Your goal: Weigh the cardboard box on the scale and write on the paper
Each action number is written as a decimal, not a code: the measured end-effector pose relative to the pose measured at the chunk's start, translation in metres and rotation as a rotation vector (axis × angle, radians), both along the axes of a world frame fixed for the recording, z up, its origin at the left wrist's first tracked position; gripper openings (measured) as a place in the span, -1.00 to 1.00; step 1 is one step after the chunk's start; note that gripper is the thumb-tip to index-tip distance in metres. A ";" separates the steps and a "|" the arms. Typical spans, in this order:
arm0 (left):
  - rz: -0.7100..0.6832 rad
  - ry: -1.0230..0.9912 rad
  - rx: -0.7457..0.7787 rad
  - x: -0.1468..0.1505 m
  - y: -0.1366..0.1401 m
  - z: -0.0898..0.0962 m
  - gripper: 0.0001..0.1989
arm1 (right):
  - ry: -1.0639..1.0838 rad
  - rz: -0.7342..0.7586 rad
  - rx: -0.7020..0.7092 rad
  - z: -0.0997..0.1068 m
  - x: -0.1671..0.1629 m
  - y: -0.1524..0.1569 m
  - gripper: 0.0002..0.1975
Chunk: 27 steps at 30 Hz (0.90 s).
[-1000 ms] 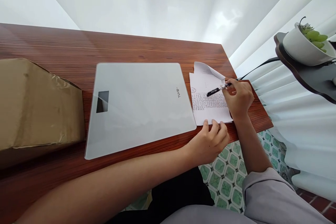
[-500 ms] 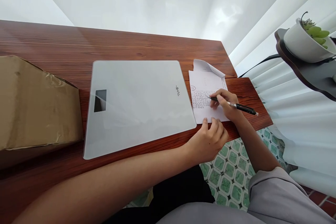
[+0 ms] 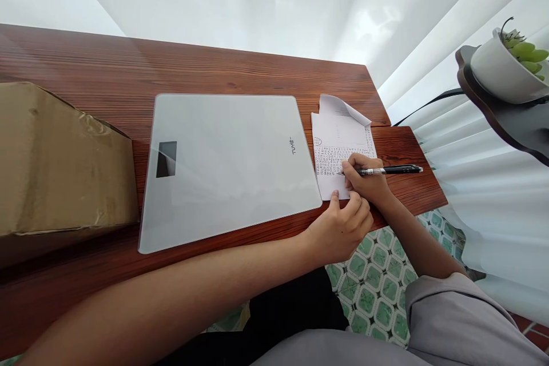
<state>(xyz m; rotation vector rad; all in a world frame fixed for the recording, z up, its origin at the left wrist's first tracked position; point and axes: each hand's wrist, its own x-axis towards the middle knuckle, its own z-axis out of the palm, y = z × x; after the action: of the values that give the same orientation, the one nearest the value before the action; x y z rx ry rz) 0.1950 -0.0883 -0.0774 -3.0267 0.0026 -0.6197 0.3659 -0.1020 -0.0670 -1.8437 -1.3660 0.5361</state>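
My right hand [image 3: 368, 180] is closed around a black pen [image 3: 397, 170], whose tip meets the handwritten paper [image 3: 337, 137]. Rows of small dark writing cover much of the white page, and a sheet curls over at its far end. My left hand [image 3: 341, 223] holds the paper's near edge with curled fingers; the undersides of those fingers are hidden. Just left of the paper lies a flat white glass scale [image 3: 231, 166] with a dark display window [image 3: 166, 159], touching or nearly touching the page.
A brown cardboard box [image 3: 68, 166] stands on the left of the reddish wooden table [image 3: 223, 71]. At the right, a dark shelf [image 3: 484, 91] bears a white bowl [image 3: 500, 71] with green grapes [image 3: 529, 54]. White curtains hang behind. Green-patterned tiles show below the table edge.
My right hand has brought the pen tip slightly toward me, down onto the lower lines of writing, and the pen has turned more level. The left hand stays at the paper's edge.
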 end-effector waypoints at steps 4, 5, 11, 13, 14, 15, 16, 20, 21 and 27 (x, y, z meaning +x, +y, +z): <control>0.003 0.000 -0.023 0.001 0.000 -0.001 -0.60 | 0.004 0.023 0.002 0.000 0.000 0.001 -0.63; 0.005 -0.003 -0.026 0.001 0.000 -0.001 -0.60 | 0.003 0.031 0.002 0.000 0.000 0.001 -0.64; 0.008 -0.010 -0.036 0.001 -0.001 -0.001 -0.60 | 0.009 0.043 0.001 -0.001 0.002 0.003 -0.64; 0.008 -0.007 -0.038 0.001 -0.001 -0.001 -0.60 | 0.011 0.044 -0.001 -0.001 0.002 0.003 -0.64; 0.009 -0.006 -0.038 0.001 -0.001 -0.001 -0.60 | 0.010 0.045 -0.001 -0.001 0.002 0.003 -0.64; 0.009 -0.007 -0.038 0.001 -0.001 -0.002 -0.60 | 0.013 0.043 0.001 -0.001 0.002 0.003 -0.63; 0.008 -0.008 -0.036 0.001 -0.001 -0.002 -0.60 | 0.020 0.038 0.003 -0.001 0.002 0.003 -0.63; 0.009 -0.009 -0.031 0.002 -0.001 -0.002 -0.60 | 0.036 0.023 0.002 -0.001 0.001 0.003 -0.65; 0.010 -0.008 -0.030 0.002 -0.001 -0.002 -0.60 | 0.028 0.024 0.000 0.000 0.000 0.003 -0.65; 0.003 0.006 -0.036 0.002 -0.001 -0.002 -0.60 | 0.007 0.024 -0.008 0.001 0.000 0.004 -0.64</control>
<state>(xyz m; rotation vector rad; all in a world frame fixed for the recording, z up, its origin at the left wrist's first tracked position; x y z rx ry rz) 0.1972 -0.0892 -0.0792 -3.0626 -0.0133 -0.6167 0.3658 -0.0981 -0.0663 -1.8326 -1.3843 0.5608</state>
